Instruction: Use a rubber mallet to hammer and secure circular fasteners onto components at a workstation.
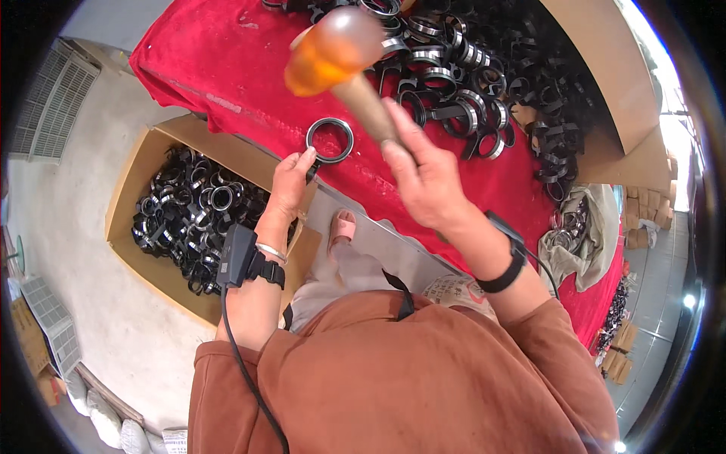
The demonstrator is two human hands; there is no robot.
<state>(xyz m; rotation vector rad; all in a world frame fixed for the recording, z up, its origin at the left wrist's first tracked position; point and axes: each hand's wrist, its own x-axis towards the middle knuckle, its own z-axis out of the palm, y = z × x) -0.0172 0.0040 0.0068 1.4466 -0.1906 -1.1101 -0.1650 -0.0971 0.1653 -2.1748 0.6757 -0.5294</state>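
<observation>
left hand (pixel 290 181) pinches black ring (pixel 349 141) by its stem; ring over red cloth (pixel 227 60) near its front edge, just beyond left hand, the nearer one, stem angled back; right hand (pixel 427 178) grips mallet (pixel 361 102) by its handle, head beyond ring

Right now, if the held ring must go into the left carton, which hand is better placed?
Probably the left hand: it holds the ring and is nearer the left carton. The right hand holds an amber-headed mallet, farther from that carton.

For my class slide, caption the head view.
Right hand grips an amber-headed mallet, left hand a black-and-silver ring, above red cloth.
</observation>
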